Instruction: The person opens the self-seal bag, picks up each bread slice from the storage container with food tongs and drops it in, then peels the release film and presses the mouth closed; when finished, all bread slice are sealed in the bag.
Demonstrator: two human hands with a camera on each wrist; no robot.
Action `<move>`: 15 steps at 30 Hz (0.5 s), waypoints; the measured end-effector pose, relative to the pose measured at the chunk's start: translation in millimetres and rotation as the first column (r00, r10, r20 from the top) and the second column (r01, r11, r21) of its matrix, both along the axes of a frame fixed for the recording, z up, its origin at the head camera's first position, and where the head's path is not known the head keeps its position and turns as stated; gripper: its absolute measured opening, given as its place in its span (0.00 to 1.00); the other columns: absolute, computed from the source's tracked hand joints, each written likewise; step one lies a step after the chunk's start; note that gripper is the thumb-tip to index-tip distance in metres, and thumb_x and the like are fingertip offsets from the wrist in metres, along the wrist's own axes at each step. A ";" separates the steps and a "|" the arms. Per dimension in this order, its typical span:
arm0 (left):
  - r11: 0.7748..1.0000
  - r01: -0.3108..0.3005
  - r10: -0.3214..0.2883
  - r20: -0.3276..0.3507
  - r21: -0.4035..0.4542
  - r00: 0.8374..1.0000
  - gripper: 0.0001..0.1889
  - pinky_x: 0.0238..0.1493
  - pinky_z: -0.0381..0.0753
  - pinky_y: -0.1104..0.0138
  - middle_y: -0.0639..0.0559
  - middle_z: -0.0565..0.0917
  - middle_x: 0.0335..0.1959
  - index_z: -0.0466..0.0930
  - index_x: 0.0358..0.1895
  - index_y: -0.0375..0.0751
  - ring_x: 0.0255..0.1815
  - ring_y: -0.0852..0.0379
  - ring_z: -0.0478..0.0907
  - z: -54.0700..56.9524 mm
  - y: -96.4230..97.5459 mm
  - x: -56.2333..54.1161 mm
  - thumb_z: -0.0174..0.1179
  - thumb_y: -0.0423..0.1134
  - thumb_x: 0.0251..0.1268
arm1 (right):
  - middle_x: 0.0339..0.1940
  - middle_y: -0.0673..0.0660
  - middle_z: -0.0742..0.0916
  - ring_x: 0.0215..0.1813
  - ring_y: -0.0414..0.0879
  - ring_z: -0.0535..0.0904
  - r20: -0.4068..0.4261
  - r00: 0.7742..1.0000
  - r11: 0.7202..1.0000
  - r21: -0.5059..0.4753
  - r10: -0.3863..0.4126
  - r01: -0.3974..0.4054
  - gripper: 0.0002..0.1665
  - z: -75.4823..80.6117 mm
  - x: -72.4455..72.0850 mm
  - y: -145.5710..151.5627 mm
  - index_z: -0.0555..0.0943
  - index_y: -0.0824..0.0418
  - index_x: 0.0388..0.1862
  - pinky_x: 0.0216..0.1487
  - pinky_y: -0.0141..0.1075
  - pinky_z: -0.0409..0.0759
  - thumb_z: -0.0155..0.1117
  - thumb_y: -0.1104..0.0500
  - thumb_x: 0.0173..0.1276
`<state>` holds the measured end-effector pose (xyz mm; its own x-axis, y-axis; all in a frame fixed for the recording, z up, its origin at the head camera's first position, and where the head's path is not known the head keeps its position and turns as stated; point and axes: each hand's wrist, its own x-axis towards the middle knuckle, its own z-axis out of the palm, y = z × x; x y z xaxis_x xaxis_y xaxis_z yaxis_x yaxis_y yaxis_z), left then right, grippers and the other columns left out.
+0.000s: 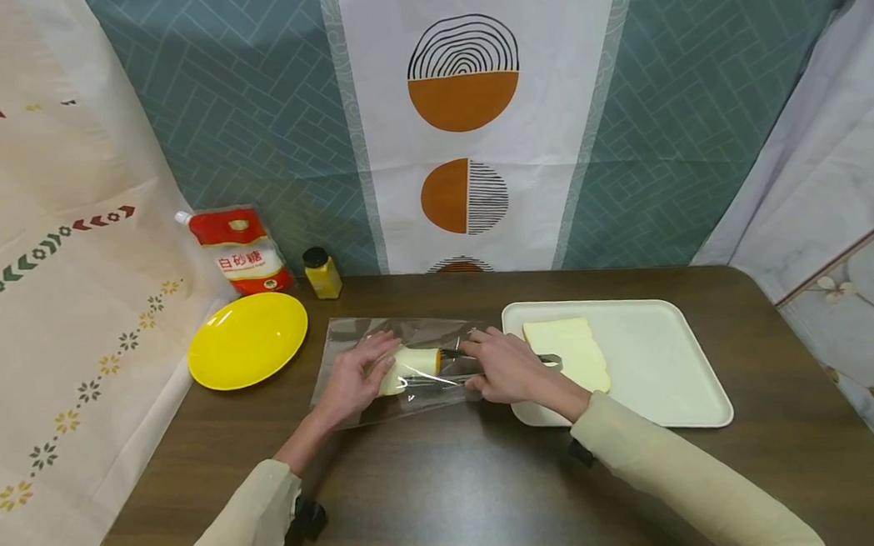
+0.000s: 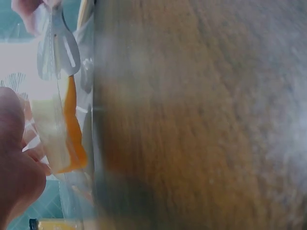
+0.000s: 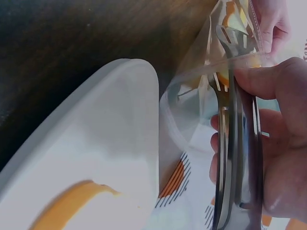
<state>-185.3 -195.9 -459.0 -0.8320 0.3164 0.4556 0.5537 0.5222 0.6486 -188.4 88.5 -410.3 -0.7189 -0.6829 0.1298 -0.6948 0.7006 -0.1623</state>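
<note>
Both hands work: left hand (image 1: 353, 378) presses bagged bread (image 1: 411, 369); right hand (image 1: 506, 367) grips tongs (image 1: 443, 367).

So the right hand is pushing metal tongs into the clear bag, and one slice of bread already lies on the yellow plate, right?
Not quite. The slice of bread lies on the white tray, not the yellow plate, which holds nothing, as the head view shows. The right hand does hold the metal tongs in the clear bag.
</note>
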 end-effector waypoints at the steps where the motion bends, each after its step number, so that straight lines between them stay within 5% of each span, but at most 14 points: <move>1: 1.000 -0.001 0.002 -0.003 0.001 1.000 0.16 0.67 0.65 0.44 0.35 0.80 0.59 0.83 0.57 0.32 0.64 0.39 0.75 0.0 -0.1 -0.2 0.64 0.26 0.66 | 0.48 0.58 0.83 0.42 0.54 0.77 0.002 1.000 1.000 0.002 -0.002 0.002 0.29 0.1 0.0 0.0 0.81 0.64 0.60 0.29 0.43 0.77 0.72 0.52 0.62; 15: 0.999 -0.004 0.002 0.057 0.034 0.998 0.15 0.67 0.67 0.46 0.37 0.80 0.61 0.83 0.57 0.33 0.66 0.43 0.74 3.3 -0.3 0.7 0.62 0.29 0.70 | 0.50 0.58 0.83 0.43 0.55 0.77 0.010 1.000 1.000 0.009 0.000 0.000 0.30 1.4 0.1 -1.6 0.81 0.64 0.59 0.33 0.44 0.78 0.73 0.52 0.62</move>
